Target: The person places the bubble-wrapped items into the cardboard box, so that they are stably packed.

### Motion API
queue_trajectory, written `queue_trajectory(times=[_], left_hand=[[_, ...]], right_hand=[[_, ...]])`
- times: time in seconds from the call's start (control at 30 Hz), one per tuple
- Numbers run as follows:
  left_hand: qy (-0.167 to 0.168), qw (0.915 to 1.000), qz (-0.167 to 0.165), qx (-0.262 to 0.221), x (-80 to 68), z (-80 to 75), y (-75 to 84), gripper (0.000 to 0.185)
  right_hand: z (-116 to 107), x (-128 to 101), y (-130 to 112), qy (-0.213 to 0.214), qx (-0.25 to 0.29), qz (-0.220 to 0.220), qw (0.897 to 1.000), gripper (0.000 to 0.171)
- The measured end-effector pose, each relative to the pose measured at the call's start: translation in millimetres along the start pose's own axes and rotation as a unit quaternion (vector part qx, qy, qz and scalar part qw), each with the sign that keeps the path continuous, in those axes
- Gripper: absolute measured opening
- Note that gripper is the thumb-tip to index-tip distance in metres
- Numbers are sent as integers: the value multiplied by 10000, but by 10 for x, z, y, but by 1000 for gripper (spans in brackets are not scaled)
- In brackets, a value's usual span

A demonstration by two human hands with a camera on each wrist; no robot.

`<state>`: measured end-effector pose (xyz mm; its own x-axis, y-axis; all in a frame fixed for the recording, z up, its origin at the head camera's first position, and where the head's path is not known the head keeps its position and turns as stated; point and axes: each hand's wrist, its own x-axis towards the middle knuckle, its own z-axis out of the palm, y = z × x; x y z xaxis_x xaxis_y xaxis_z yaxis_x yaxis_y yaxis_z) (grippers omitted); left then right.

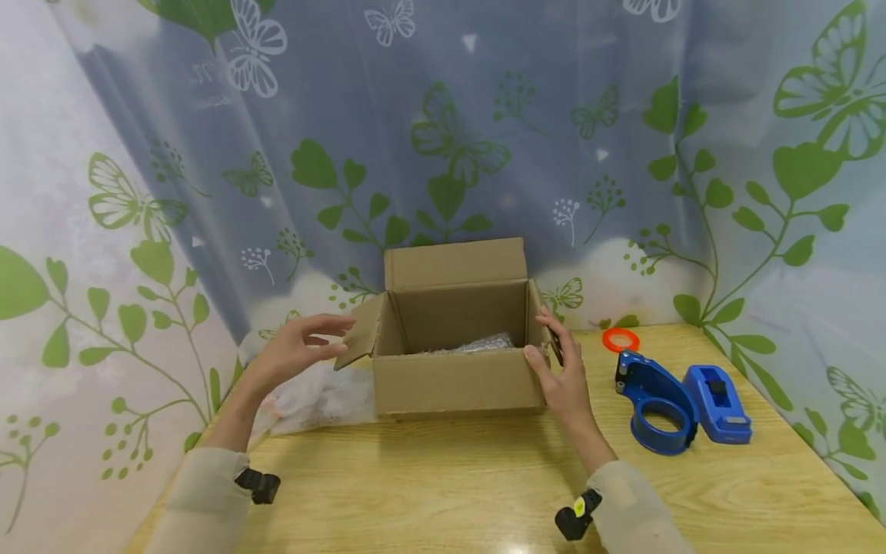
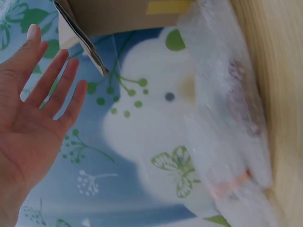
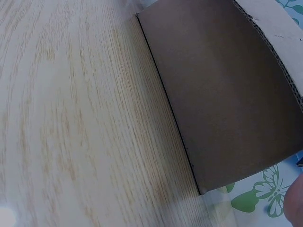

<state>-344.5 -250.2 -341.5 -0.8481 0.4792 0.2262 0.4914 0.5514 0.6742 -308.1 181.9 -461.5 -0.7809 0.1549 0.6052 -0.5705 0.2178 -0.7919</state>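
Note:
An open cardboard box [image 1: 460, 385] stands on the table, its back flap raised and its left flap [image 1: 361, 331] sloping outward. Inside lies something in clear bubble wrap [image 1: 484, 344]. Beside the left flap, my left hand [image 1: 298, 350] has its fingers extended and holds nothing; the left wrist view shows its open palm [image 2: 33, 118] apart from the flap. My right hand [image 1: 564, 377] grips the box at its right side, thumb at the front corner and fingers over the right flap. Only a fingertip [image 3: 294, 203] of that hand shows in the right wrist view.
Left of the box lies clear bubble wrap [image 1: 321, 400] with reddish items in it, unclear in kind. On the right are an orange tape ring [image 1: 621, 339], a blue hand-held tape dispenser [image 1: 657, 408] and a blue desktop dispenser [image 1: 720, 404]. A patterned curtain [image 1: 457, 208] hangs behind the table.

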Motion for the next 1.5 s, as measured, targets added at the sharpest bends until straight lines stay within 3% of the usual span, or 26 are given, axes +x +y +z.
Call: queue_trajectory(times=[0.07,0.3,0.57,0.97,1.23,1.5], left_hand=[[43,9999,-146,5,-52,-13,-44,48],[258,9994,-170,164,-214,-63,-252,47],[291,9978,-573,162,-392,-118,-499,53],[248,9956,-862,260,-486,-95,-828,55],[389,9906,-1310,106,-626,-133,-997,59],[361,9869,-1554,237,-729,-206,-1145,63]], right_hand=[[-4,0,1,-1,0,4,10000,48],[-12,15,-11,27,-6,-60,10000,48],[-19,16,-23,33,10,-55,10000,50],[-20,18,9,18,26,-130,9999,48],[-3,1,23,-20,19,-38,10000,49],[10,-21,-155,30,42,47,10000,49]])
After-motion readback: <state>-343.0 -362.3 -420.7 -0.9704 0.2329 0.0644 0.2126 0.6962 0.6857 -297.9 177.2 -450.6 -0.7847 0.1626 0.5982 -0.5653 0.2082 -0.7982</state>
